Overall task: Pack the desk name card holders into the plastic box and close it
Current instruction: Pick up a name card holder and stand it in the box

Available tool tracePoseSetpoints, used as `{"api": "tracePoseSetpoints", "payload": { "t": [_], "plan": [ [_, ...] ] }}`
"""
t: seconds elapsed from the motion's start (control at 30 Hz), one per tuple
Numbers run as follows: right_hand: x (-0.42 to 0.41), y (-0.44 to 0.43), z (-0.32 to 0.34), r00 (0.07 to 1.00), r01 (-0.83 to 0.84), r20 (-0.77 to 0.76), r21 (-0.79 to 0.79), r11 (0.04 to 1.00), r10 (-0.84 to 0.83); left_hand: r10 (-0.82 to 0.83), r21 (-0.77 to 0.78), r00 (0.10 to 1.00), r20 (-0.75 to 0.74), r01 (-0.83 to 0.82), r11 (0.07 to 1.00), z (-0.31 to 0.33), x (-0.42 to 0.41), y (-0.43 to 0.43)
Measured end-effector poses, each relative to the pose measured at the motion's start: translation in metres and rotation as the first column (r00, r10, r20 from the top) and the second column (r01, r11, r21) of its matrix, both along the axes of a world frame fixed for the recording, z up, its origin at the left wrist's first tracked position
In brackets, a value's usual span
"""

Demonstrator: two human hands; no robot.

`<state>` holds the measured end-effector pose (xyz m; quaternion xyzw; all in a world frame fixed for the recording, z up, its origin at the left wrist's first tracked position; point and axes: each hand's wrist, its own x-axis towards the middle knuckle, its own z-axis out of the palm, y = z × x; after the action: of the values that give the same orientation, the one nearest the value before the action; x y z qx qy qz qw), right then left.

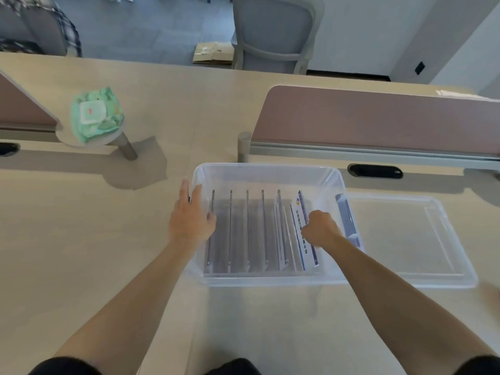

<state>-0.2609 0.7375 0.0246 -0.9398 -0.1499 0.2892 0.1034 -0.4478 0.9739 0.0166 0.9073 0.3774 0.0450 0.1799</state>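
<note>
A clear plastic box (265,171) stands on the desk in front of me, with no lid on it. Several clear acrylic name card holders (247,228) stand on edge in a row inside it. The rightmost holder (300,209) carries a white card with blue print and leans to the right. My right hand (322,228) is inside the box, fingers closed on that printed holder. My left hand (190,215) grips the box's left wall, thumb inside. The clear lid (405,239) lies flat on the desk, touching the box's right side.
A pink divider panel (378,117) on a grey rail runs behind the box, with a black cable slot (374,170) below it. A green wet-wipes pack (96,115) sits on a small round shelf at the left. A grey chair (276,31) stands beyond the desk.
</note>
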Motion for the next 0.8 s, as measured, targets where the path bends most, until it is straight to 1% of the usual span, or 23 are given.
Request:
{"api": "tracePoseSetpoints", "payload": {
  "t": [0.17, 0.3, 0.8],
  "plan": [
    [0.005, 0.001, -0.011, 0.997, -0.041, -0.062, 0.010, 0.999, 0.042, 0.022, -0.028, 0.999, -0.031, -0.023, 0.999, 0.001, 0.002, -0.001],
    [0.013, -0.004, -0.020, 0.993, -0.022, -0.116, 0.057, 0.998, 0.028, 0.007, 0.015, 0.997, -0.071, -0.006, 1.000, 0.001, 0.003, -0.003],
    [0.012, -0.005, -0.035, 0.991, -0.007, -0.131, 0.156, 0.988, 0.028, 0.011, 0.036, 0.991, -0.132, -0.006, 0.999, 0.001, 0.005, -0.003]
  ]
}}
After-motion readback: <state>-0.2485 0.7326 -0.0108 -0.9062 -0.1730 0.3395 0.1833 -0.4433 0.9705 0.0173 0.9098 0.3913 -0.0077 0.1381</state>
